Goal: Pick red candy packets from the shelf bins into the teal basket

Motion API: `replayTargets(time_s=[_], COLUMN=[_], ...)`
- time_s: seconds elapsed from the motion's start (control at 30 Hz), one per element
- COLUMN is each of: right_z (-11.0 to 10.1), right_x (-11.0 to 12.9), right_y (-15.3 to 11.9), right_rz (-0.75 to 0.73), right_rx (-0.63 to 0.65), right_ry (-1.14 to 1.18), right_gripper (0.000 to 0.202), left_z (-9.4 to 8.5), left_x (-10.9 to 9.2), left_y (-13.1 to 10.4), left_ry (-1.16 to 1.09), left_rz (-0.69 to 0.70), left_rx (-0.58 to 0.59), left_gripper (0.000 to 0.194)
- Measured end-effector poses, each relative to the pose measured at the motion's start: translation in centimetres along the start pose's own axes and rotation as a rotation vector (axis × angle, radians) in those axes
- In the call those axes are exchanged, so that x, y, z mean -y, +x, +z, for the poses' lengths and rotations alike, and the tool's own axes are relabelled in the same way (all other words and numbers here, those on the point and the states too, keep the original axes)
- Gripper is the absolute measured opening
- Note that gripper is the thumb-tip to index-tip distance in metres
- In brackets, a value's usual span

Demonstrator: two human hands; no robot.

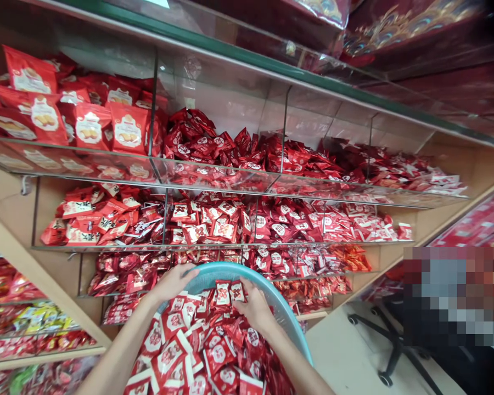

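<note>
A teal plastic basket (286, 304) full of small red and white wrapped packets (216, 354) is at the lower middle, before the shelves. My left hand (176, 282) lies over the basket's far left rim, its fingers pressed together at the edge; what they grip beyond the rim is hard to see. Inside the basket on the right, my right hand (253, 304) has its thumb and fingers closed on a red and white packet (237, 292). Another such packet (222, 293) stands just left of it.
Glass-fronted shelves (214, 247) hold heaps of red packets in divided compartments. Larger red bags (93, 127) fill the upper left. Yellow packets (45, 318) lie on a lower left shelf. At the right, a wheeled chair base (395, 351) stands on the floor near a blurred-out area.
</note>
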State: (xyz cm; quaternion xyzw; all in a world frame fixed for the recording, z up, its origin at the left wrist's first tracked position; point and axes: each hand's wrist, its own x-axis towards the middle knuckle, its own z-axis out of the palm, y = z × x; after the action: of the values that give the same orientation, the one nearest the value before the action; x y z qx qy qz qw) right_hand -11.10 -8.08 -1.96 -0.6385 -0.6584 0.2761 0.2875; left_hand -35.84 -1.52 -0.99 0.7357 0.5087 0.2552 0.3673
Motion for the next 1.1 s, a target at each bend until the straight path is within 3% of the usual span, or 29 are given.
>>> replayTargets(time_s=[0.13,0.3,0.37,0.43,0.5,0.6,0.8,1.1], right_z=[-0.8,-3.8,-4.8,-5.3,-5.3,-4.6,-4.1,-3.5], right_x=[0.4,0.6,0.4,0.1,-0.1,-0.3,-0.1,-0.4], right_y=[-0.5,-1.7,-2.5,-3.4,-4.2,-5.0,-5.2,-5.2], right_rz=[-0.003,-0.064,-0.092,-0.127,-0.152,-0.156,-0.129,-0.123], right_rx=[-0.015,-0.076,-0.029,0.097,0.216,0.284,0.262,0.247], right_ry=[-0.152,-0.283,-0.327,-0.385,-0.459,-0.57,-0.748,-0.749], right_gripper=[0.055,0.037,0.028,0.024,0.024,0.028,0.036,0.04], left_z=[0.0,0.0,0.0,0.0,0.0,0.0,0.0,0.2], left_x=[0.1,0.2,0.2,0.1,0.1,0.1,0.2,0.2], left_y=[0.1,0.1,0.1,0.1,0.0,0.0,0.0,0.0], left_ry=[0.009,0.007,0.013,0.011,0.0,-0.011,-0.007,-0.005], left_rz=[-0.001,-0.007,-0.004,-0.006,-0.012,-0.017,-0.009,0.015], left_rx=[-0.004,-0.008,-0.001,0.002,-0.001,-0.006,-0.015,-0.015], left_gripper=[0.045,0.046,0.046,0.047,0.048,0.048,0.047,0.047])
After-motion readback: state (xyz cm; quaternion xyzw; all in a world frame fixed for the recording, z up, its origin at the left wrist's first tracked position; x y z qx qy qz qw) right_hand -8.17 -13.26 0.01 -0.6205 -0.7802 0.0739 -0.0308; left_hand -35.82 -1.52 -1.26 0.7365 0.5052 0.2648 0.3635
